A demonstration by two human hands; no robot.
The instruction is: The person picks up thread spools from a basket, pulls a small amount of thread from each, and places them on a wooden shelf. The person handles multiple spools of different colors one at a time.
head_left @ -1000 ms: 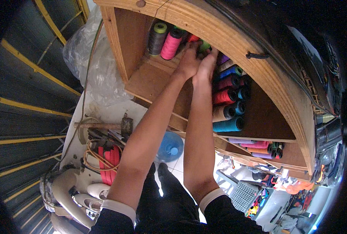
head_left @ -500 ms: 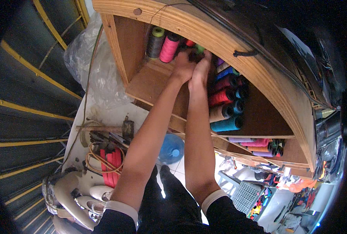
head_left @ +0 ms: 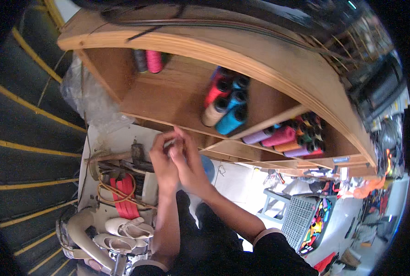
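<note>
My left hand (head_left: 163, 158) and my right hand (head_left: 189, 168) meet in front of the wooden shelf (head_left: 168, 99), below its front edge. My left fingers are loosely bent, and their tips touch my right hand. My right fingers lie fairly straight against the left. I see nothing held between them, though the palms are partly hidden. Inside the shelf, a grey thread cone (head_left: 141, 61) and a pink thread cone (head_left: 154, 62) stand at the left. A cluster of cones lies farther right, with a red one (head_left: 214, 94), a beige one (head_left: 214, 112) and a turquoise one (head_left: 231, 120).
More thread cones, one bright pink (head_left: 278, 136), fill the neighbouring compartment. Below left are white shoes (head_left: 130, 229), a red strap bundle (head_left: 124, 195) and a hammer (head_left: 110, 157). A blue water bottle (head_left: 208, 169) stands behind my hands. A grey crate (head_left: 299, 216) is at lower right.
Both hands have come out of the shelf, toward me and down, and are now pressed together. The view has shifted, exposing bare shelf board between the cones.
</note>
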